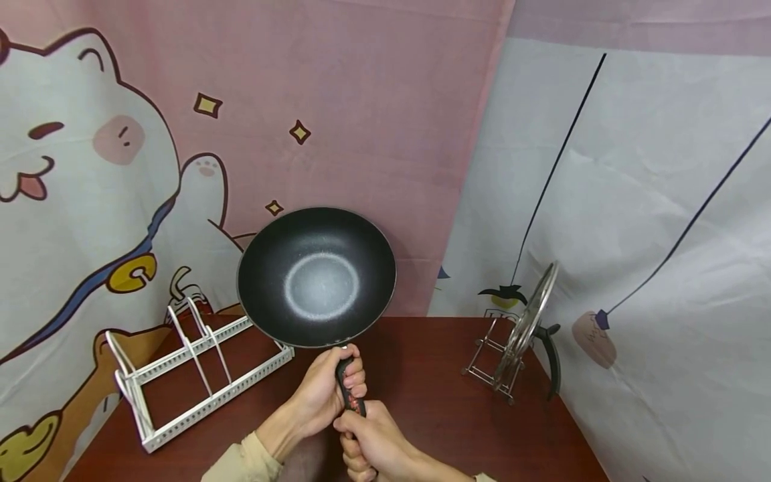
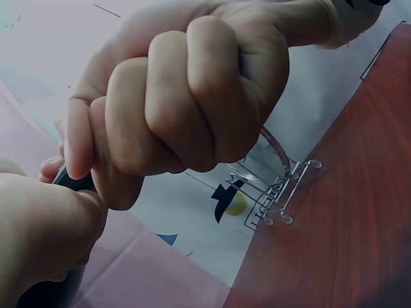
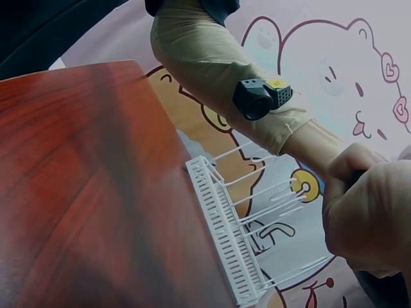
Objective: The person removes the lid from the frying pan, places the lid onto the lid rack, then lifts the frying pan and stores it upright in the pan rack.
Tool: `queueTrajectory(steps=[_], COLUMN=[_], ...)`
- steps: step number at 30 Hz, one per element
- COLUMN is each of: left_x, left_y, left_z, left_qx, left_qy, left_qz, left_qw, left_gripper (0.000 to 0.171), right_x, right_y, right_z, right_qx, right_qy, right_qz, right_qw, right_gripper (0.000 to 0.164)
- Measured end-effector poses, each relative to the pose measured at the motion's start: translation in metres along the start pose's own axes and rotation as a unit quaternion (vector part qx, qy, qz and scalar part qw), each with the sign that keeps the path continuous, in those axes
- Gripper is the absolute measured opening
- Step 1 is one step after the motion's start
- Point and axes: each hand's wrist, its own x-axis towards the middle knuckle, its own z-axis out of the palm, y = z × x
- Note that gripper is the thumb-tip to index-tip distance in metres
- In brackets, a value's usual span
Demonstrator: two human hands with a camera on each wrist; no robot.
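Held up in the head view is a black wok (image 1: 283, 254), its bowl facing me and its base worn to a pale ring. Both of my hands grip its black handle (image 1: 351, 395). The left hand (image 1: 325, 391) wraps the part nearer the bowl, thumb along the top. Just below it, the right hand (image 1: 385, 442) curls around the handle's lower end and hides it. In the left wrist view, the curled fingers of the right hand (image 2: 180, 96) fill the middle, with the left hand (image 2: 45, 231) at the lower left.
A white dish rack (image 1: 211, 402) stands on the reddish-brown table (image 1: 434, 415) at the left. On the right, a wire stand (image 1: 482, 365) holds a glass lid (image 1: 530, 321) on edge, its black handle outward. Printed cloth (image 1: 373, 114) hangs behind the table.
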Motion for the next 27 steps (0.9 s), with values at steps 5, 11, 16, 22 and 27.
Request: queueTrajectory(steps=[5,11,16,22,27], left_x=[-0.001,-0.001,-0.001,0.002,0.004], left_y=[0.005,0.011,0.015,0.019,0.022], left_z=[-0.003,-0.009,-0.012,-0.016,-0.019], left_qx=[-0.014,-0.043,-0.058,-0.066,-0.069], left_qy=[-0.008,-0.031,-0.033,-0.025,-0.027], left_qz=[0.008,0.017,0.022,0.022,0.026], left_qw=[0.9998,0.9984,0.9975,0.9973,0.9969], left_gripper=[0.020,0.024,0.023,0.022,0.024], right_x=[0.005,0.014,0.020,0.026,0.032], right_y=[-0.001,-0.001,-0.002,-0.004,-0.006], right_z=[0.004,0.007,0.008,0.009,0.010], right_qx=[-0.002,-0.013,-0.027,-0.046,-0.057], right_qy=[0.008,0.026,0.035,0.052,0.063], right_qz=[-0.003,-0.007,-0.013,-0.018,-0.016], right_qw=[1.000,1.000,0.999,0.997,0.996], right_gripper=[0.039,0.040,0.038,0.033,0.029])
